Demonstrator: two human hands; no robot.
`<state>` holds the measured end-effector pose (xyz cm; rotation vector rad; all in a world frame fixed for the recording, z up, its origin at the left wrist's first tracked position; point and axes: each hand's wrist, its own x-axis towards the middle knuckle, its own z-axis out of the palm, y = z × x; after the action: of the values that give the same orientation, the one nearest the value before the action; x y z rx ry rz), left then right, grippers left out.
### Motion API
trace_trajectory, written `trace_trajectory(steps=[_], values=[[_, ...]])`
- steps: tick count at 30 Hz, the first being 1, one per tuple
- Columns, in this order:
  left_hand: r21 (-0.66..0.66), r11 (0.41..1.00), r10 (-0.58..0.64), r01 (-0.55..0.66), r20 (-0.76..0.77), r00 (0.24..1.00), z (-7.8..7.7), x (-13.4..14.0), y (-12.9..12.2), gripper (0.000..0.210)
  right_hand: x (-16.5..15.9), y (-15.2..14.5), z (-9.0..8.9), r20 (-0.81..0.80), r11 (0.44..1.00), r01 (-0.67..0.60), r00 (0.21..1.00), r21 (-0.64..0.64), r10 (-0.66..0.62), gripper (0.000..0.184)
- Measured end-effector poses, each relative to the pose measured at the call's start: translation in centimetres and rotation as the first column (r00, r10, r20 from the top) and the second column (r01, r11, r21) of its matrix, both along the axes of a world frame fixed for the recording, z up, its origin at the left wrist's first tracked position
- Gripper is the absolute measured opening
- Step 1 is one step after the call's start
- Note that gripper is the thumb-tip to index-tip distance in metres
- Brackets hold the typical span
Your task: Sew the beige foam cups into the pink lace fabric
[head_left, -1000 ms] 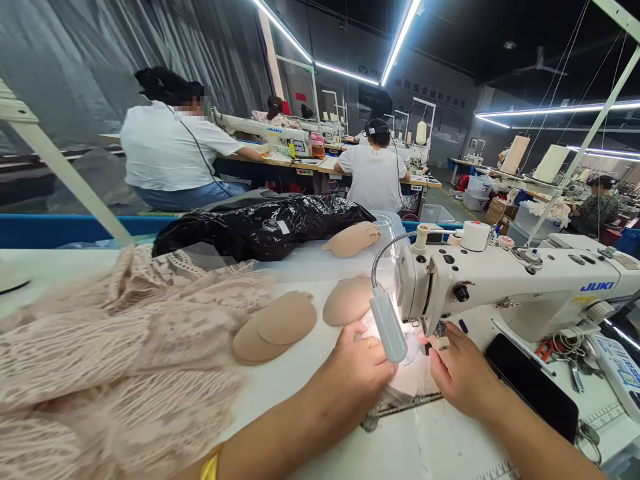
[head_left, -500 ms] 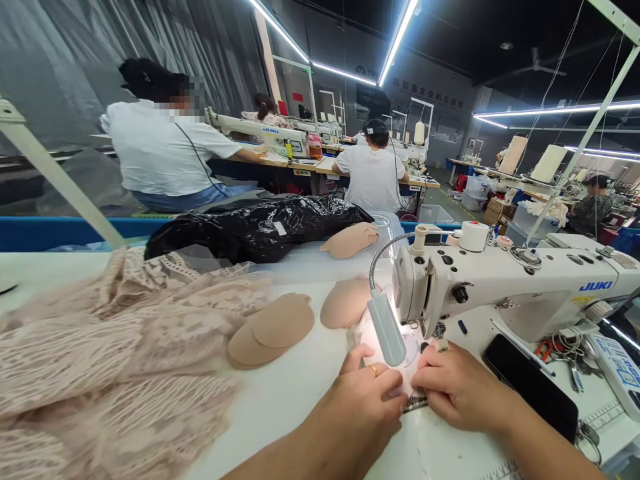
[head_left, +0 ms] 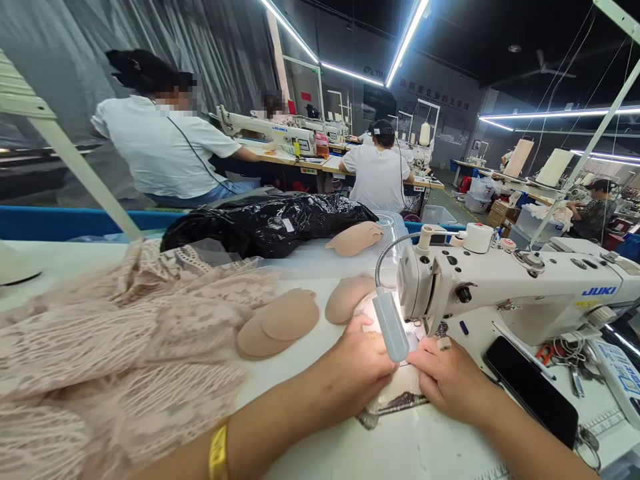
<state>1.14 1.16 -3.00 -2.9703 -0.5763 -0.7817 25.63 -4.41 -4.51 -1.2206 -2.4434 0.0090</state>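
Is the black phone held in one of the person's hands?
No, the black phone lies on the white work surface, while the left hand and right hand are at the pale fabric.

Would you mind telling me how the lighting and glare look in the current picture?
Head view: a bright glow surrounds the grey lamp beside the left hand; the black plastic bag shows glossy highlights; the ceiling tubes look near-white.

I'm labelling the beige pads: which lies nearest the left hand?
The pad just beyond the left hand; the overlapping pads lie farther left, the rest by the black bag.
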Motion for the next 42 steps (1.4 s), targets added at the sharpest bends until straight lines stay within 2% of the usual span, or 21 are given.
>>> trace_trajectory(steps=[4, 7, 9, 11, 13, 15, 17, 19, 21, 22, 24, 26, 27, 28, 30, 33, 36, 38, 40, 41, 42], values=[[-0.083, 0.996, -0.042, 0.04, -0.02, 0.999, 1.9, -0.1, 1.2, 0.022, -0.1, 0.2, -0.3, 0.009, 1.0, 0.023, 1.0, 0.01, -0.023, 0.028], [-0.04, 0.999, -0.008, 0.005, -0.089, 0.996, 2.7, 0.1, 1.9, 0.024, -0.1, 0.5, -0.5, 0.012, 0.999, 0.044, 0.999, 0.024, -0.045, 0.027], [-0.003, 0.999, 0.051, -0.052, -0.11, 0.993, 2.5, 0.3, 1.5, 0.026, 0.0, 0.6, -0.5, 0.007, 0.999, 0.038, 0.999, 0.035, -0.039, 0.029], [0.037, 0.99, 0.142, -0.138, -0.123, 0.982, 1.8, 0.5, -0.2, 0.019, 0.2, 0.6, -0.5, -0.008, 0.999, 0.013, 1.0, 0.05, -0.013, 0.03], [0.083, 0.974, 0.22, -0.209, -0.16, 0.962, 0.5, 0.4, -3.1, 0.006, 0.6, 0.3, -0.8, -0.032, 0.997, -0.02, 0.999, 0.069, 0.022, 0.031], [0.103, 0.974, 0.221, -0.203, -0.219, 0.95, -1.0, -0.2, -6.5, 0.014, 1.1, -0.1, -1.5, -0.054, 0.995, -0.04, 0.998, 0.093, 0.045, 0.033], [0.115, 0.974, 0.216, -0.195, -0.202, 0.955, -2.2, -1.8, -9.6, 0.017, 1.9, 0.0, -2.7, -0.096, 0.99, -0.037, 0.994, 0.137, 0.05, 0.034], [0.105, 0.95, 0.305, -0.293, -0.114, 0.946, -2.6, -4.4, -12.1, 0.024, 2.7, 0.5, -4.1, -0.116, 0.989, -0.061, 0.99, 0.133, 0.077, 0.03], [0.093, 0.866, 0.493, -0.492, 0.012, 0.87, -2.3, -8.0, -14.0, 0.033, 3.4, 1.2, -5.0, -0.09, 0.991, -0.084, 0.992, 0.102, 0.093, 0.027], [0.097, 0.792, 0.599, -0.603, 0.072, 0.798, -2.0, -10.0, -14.7, 0.037, 3.6, 1.4, -5.2, -0.078, 0.99, -0.093, 0.992, 0.103, 0.102, 0.027], [0.121, 0.595, 0.779, -0.795, 0.159, 0.607, -1.4, -14.0, -15.7, 0.042, 3.9, 1.6, -5.1, -0.06, 0.984, -0.116, 0.99, 0.135, 0.125, 0.027], [0.086, 0.461, 0.871, -0.883, 0.146, 0.468, -1.2, -17.4, -16.0, 0.036, 3.6, 1.5, -4.3, -0.052, 0.97, -0.158, 0.984, 0.186, 0.171, 0.026], [0.01, 0.445, 0.89, -0.896, 0.108, 0.443, -1.3, -18.6, -16.1, 0.027, 3.2, 1.2, -3.8, -0.048, 0.961, -0.185, 0.979, 0.207, 0.199, 0.025], [-0.077, 0.444, 0.895, -0.893, 0.085, 0.437, -1.3, -19.5, -16.1, 0.022, 2.7, 0.9, -3.1, -0.049, 0.951, -0.208, 0.973, 0.229, 0.225, 0.024], [-0.238, 0.471, 0.882, -0.849, 0.118, 0.456, -1.0, -19.8, -16.3, 0.026, 1.1, -0.2, -1.6, -0.047, 0.932, -0.26, 0.959, 0.251, 0.28, 0.025], [-0.363, 0.573, 0.819, -0.735, 0.279, 0.501, 0.9, -17.9, -16.8, 0.024, -2.3, -2.5, 0.9, -0.059, 0.893, -0.371, 0.916, 0.255, 0.398, 0.035], [-0.506, 0.684, 0.713, -0.526, 0.312, 0.627, 3.8, -15.0, -17.2, 0.022, -6.0, -4.9, 3.4, -0.186, 0.865, -0.385, 0.87, 0.323, 0.456, 0.043], [-0.593, 0.717, 0.608, -0.365, 0.278, 0.744, 5.3, -13.4, -17.0, 0.023, -8.1, -5.9, 4.9, -0.215, 0.873, -0.379, 0.866, 0.307, 0.451, 0.045], [-0.682, 0.695, 0.497, -0.226, 0.229, 0.837, 5.9, -12.4, -16.4, 0.023, -9.6, -6.4, 5.9, -0.294, 0.88, -0.404, 0.834, 0.248, 0.466, 0.048], [-0.731, 0.661, 0.455, -0.168, 0.213, 0.865, 5.9, -11.9, -16.1, 0.024, -10.0, -6.5, 6.2, -0.353, 0.883, -0.419, 0.809, 0.213, 0.469, 0.044], [-0.784, 0.609, 0.435, -0.12, 0.204, 0.877, 5.7, -11.5, -15.7, 0.028, -10.2, -6.6, 6.3, -0.402, 0.884, -0.424, 0.788, 0.196, 0.466, 0.031]])
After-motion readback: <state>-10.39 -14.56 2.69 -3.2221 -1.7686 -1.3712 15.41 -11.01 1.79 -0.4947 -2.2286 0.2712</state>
